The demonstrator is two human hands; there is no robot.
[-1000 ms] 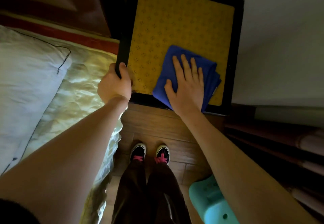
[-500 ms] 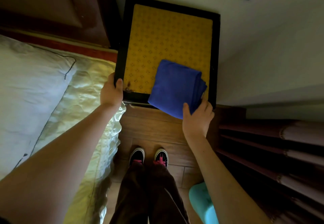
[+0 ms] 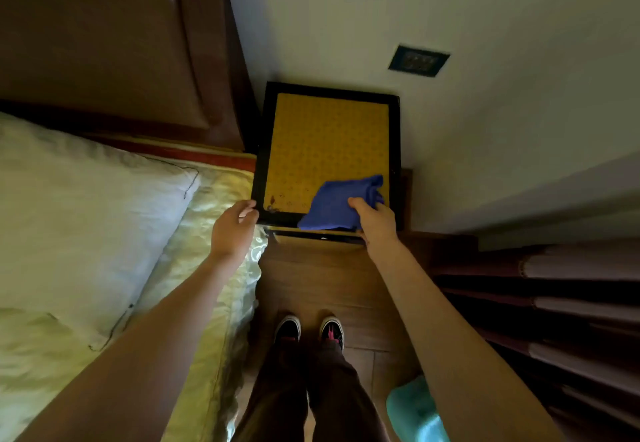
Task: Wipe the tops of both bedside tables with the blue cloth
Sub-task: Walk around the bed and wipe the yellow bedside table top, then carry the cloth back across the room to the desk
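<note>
Bedside table [image 3: 322, 137]: right hand [image 3: 375, 222] pinches blue cloth [image 3: 337, 204] at its near edge.

Cloth [image 3: 332, 206] on bedside table [image 3: 325, 137], right of the bed [image 3: 104, 234].

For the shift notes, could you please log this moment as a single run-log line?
right hand: gripping blue cloth at table's front-right corner | left hand: on bedside table front-left edge | dark marks near front-left corner
</note>
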